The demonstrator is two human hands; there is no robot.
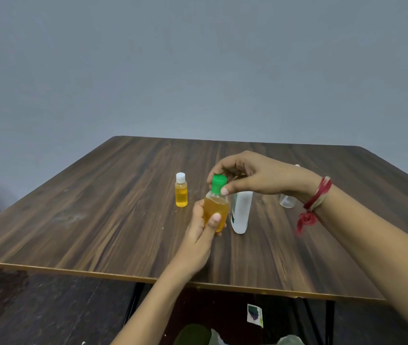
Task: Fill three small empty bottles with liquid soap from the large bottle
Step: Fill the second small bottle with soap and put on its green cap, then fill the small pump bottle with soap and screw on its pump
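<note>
My left hand (pixel 201 229) grips a small bottle (pixel 216 209) full of orange liquid, held just above the table. My right hand (pixel 252 174) pinches that bottle's green cap (pixel 219 183) from above. To the left stands another small bottle (pixel 181 192) of orange liquid with a white cap. Right behind the held bottle stands the large bottle (pixel 241 211), pale and translucent, with its top hidden by my right hand. A small clear bottle (pixel 286 200) stands further right, partly hidden by my right wrist.
The dark wooden table (pixel 98 215) has its front edge close to me. A grey wall rises behind it. Under the front edge on the floor lie a small printed card (pixel 254 315) and crumpled wrapping. A red thread band circles my right wrist.
</note>
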